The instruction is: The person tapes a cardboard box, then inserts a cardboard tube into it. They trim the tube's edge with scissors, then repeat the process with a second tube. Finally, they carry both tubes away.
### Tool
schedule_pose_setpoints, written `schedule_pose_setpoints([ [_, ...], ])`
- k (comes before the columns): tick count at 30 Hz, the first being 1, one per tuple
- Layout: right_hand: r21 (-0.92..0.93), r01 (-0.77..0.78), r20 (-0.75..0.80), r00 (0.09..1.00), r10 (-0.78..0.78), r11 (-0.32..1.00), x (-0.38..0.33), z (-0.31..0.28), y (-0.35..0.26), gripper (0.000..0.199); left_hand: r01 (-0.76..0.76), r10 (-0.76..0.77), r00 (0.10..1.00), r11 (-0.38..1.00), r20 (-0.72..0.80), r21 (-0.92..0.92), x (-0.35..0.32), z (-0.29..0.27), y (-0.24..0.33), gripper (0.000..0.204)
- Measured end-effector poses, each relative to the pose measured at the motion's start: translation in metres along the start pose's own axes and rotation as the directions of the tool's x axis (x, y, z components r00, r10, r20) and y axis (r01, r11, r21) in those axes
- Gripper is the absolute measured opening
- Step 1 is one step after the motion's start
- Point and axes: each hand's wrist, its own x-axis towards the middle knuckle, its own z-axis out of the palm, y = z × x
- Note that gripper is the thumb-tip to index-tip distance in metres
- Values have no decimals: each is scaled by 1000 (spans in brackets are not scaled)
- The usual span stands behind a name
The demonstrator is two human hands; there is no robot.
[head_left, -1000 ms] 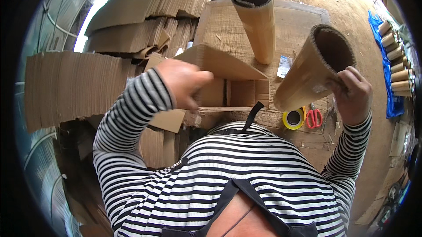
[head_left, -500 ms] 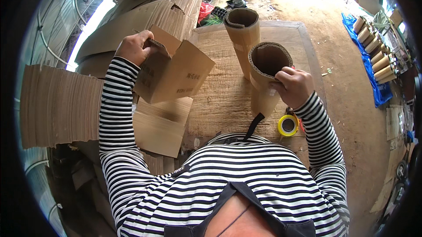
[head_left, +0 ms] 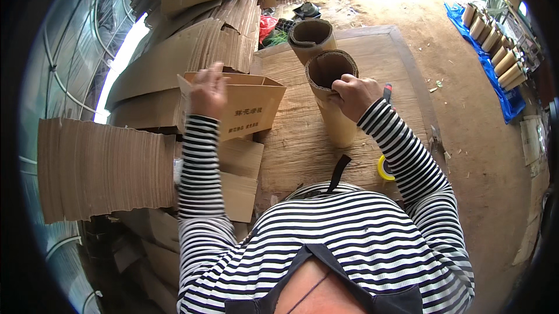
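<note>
My right hand [head_left: 355, 94] pinches the near-right rim of a rolled cardboard tube [head_left: 336, 117], which stands on the wooden table. A second cardboard tube [head_left: 317, 53] is just behind it, partly hidden. At the left, an open-topped cardboard box [head_left: 253, 107] with dark print rests near the table's left edge. My left hand [head_left: 208, 91] is in front of the box's left end, blurred by motion, its fingers pointing up and seemingly stretched out. Whether it touches the box I cannot tell. Below the box lies a flattened cardboard piece [head_left: 237, 194].
A tall stack of flat cardboard [head_left: 108, 171] stands at my left, with more cardboard piles [head_left: 157, 52] behind. Yellow tape [head_left: 385, 168] and a red-handled tool [head_left: 387, 90] lie on the wooden table [head_left: 282, 151] by my right arm. Several tubes [head_left: 492, 46] lie on a blue sheet at far right.
My left hand has come off the box's flap and moved right; the box has settled more level. My right hand and the near tube have shifted left, closer to the rear tube.
</note>
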Motion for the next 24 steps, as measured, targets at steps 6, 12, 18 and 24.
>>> schedule_pose_setpoints([
  [6,252,100,-303,953,-19,963,-33,-15,5,39,-521,530,848,826,-19,-213,-14,69,147,51],
  [12,288,-219,-43,970,241,932,-150,38,64,29,-187,238,960,938,149,-293,-27,90,174,42],
  [18,75,-882,394,456,798,466,-299,107,167,21,-184,211,962,970,172,-158,-24,96,181,32],
  [24,-67,-892,378,391,839,446,-331,157,225,36,-204,223,965,969,141,-140,-18,105,188,31],
])
